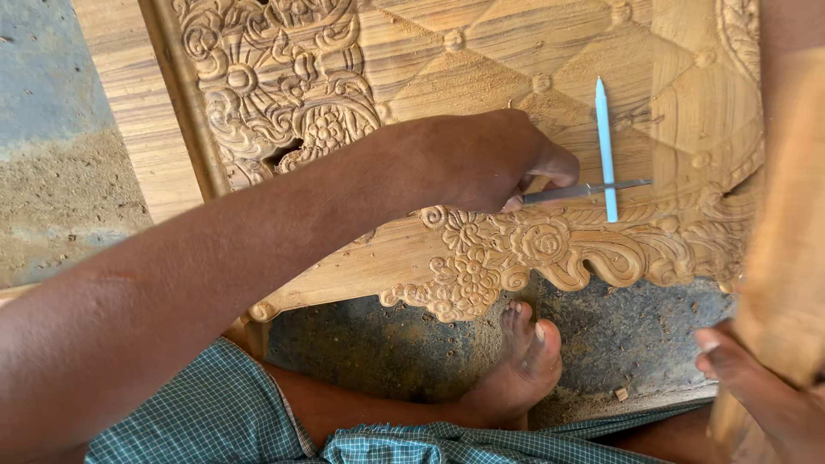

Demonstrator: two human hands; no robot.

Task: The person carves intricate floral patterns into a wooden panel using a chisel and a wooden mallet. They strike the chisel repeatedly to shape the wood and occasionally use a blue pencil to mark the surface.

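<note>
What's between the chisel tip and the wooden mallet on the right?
In the head view, only carved panel lies between the chisel tip and the mallet; the light blue pencil crosses the chisel's blade itself.

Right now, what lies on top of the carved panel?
A light-blue pencil and a metal chisel crossing it, held by the left hand on the carved panel. The hand covers the chisel's handle.

- The right hand and its wooden mallet were blurred and cut off at the 3 to 5 o'clock edge.
- The left hand hid the chisel handle.
- The carved panel ran past the 12 o'clock edge.
</note>
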